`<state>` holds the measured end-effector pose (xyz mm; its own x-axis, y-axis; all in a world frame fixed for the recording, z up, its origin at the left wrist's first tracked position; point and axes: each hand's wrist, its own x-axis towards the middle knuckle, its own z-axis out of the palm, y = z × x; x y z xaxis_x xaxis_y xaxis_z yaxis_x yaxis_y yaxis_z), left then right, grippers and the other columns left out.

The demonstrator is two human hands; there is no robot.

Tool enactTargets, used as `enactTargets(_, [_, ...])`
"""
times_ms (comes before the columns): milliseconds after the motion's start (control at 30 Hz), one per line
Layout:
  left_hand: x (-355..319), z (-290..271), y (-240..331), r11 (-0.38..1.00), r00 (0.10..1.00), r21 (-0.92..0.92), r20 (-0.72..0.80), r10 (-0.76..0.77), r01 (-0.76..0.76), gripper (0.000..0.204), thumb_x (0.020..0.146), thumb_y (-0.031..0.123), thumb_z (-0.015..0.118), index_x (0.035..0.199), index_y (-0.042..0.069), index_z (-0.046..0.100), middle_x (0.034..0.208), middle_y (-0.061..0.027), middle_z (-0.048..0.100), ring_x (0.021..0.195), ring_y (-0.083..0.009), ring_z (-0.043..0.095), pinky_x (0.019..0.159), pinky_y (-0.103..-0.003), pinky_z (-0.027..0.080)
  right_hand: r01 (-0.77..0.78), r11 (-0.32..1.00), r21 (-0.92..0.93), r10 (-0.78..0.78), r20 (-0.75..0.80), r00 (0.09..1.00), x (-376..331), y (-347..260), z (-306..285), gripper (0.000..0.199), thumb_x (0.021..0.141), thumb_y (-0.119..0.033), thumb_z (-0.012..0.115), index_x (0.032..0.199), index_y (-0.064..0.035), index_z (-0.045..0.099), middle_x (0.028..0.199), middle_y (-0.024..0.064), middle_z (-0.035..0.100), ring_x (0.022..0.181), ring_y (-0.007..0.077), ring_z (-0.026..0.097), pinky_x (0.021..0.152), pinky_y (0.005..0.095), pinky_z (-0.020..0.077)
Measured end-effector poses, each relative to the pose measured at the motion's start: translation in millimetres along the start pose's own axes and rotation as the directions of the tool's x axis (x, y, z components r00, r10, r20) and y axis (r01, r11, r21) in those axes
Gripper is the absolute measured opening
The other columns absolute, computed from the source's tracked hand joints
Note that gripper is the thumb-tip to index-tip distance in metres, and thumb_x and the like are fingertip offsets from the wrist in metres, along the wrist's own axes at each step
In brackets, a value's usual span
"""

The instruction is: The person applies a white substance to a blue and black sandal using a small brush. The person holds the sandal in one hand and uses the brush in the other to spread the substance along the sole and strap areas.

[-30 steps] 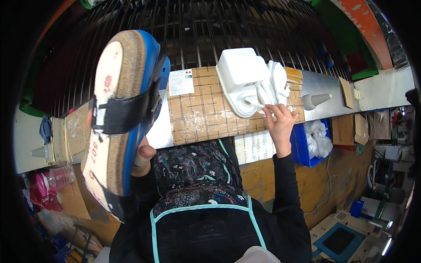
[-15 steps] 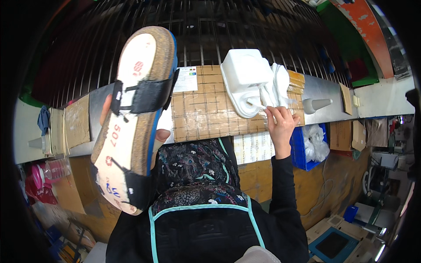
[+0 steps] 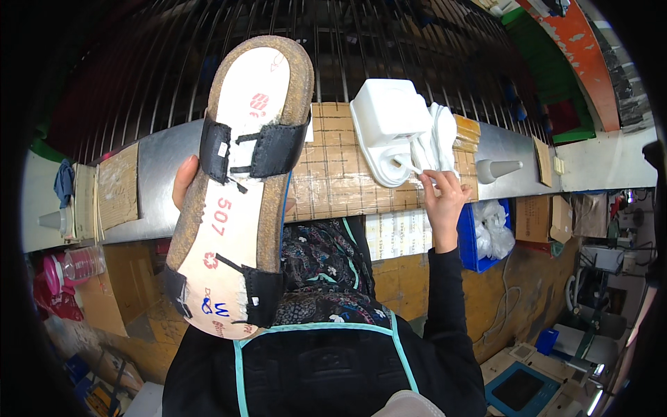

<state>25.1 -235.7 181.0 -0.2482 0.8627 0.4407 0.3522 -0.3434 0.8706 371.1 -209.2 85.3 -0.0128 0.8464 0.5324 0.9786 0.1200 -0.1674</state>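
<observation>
The left hand (image 3: 184, 183) holds the sandal (image 3: 240, 240) in a closed grip, underside facing the wearer, evidently to expose the ends of the black straps (image 3: 278, 151); the sandal lies between digits at its two edges, raised above the table (image 3: 161, 151). The right hand's (image 3: 446, 199) grip appears pinched on a white stick (image 3: 411, 167) beside the white container (image 3: 392, 111), apparently to steady its end, with the sandal well to the left
</observation>
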Motion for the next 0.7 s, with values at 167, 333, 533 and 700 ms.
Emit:
enactTargets(167, [-1.4,-0.3,-10.1,0.998,1.000,-0.067,-0.023,0.012,-0.013,0.092,0.076,0.022,0.078,0.147,0.002,0.024,0.133,-0.0187,0.052,0.123,-0.0253,0.055,0.104,-0.036,0.045,0.056,0.998,-0.042,-0.052,0.079,0.996,3.6,-0.2,-4.8,0.007,0.083,-0.022,0.074,0.083,-0.0150,0.072,0.074,-0.0017,0.062,0.069,0.0149,0.057,0.075,0.0348,0.0286])
enactTargets(333, [-0.9,1.9,-15.6,0.992,0.999,-0.123,-0.033,0.020,-0.023,0.087,0.078,0.022,0.074,0.147,0.002,0.025,0.135,-0.0188,0.050,0.124,-0.0252,0.053,0.105,-0.036,0.044,-0.095,0.992,0.086,0.084,0.125,0.989,5.8,4.5,-9.7,0.007,0.084,-0.021,0.074,0.081,-0.0148,0.072,0.073,-0.0012,0.062,0.071,0.0159,0.058,0.075,0.0356,0.0285])
enactTargets(533, [-1.1,4.1,-18.0,0.988,0.999,-0.156,-0.028,0.018,-0.022,0.082,0.080,0.021,0.069,0.148,0.002,0.026,0.138,-0.0190,0.047,0.126,-0.0250,0.052,0.106,-0.036,0.043,0.106,0.993,-0.046,-0.107,-0.013,0.994,9.8,-1.4,2.0,0.007,0.084,-0.020,0.073,0.081,-0.0146,0.072,0.074,-0.0007,0.062,0.072,0.0162,0.058,0.074,0.0358,0.0284])
enactTargets(700, [0.8,7.7,-20.2,0.983,0.999,-0.181,-0.027,0.021,-0.026,0.078,0.083,0.020,0.065,0.148,0.002,0.026,0.140,-0.0191,0.045,0.128,-0.0249,0.050,0.107,-0.036,0.043,0.051,0.999,-0.008,-0.050,0.140,0.989,10.8,4.3,-5.2,0.010,0.086,-0.021,0.071,0.082,-0.0124,0.072,0.069,0.0012,0.060,0.060,0.0142,0.055,0.073,0.0337,0.0310])
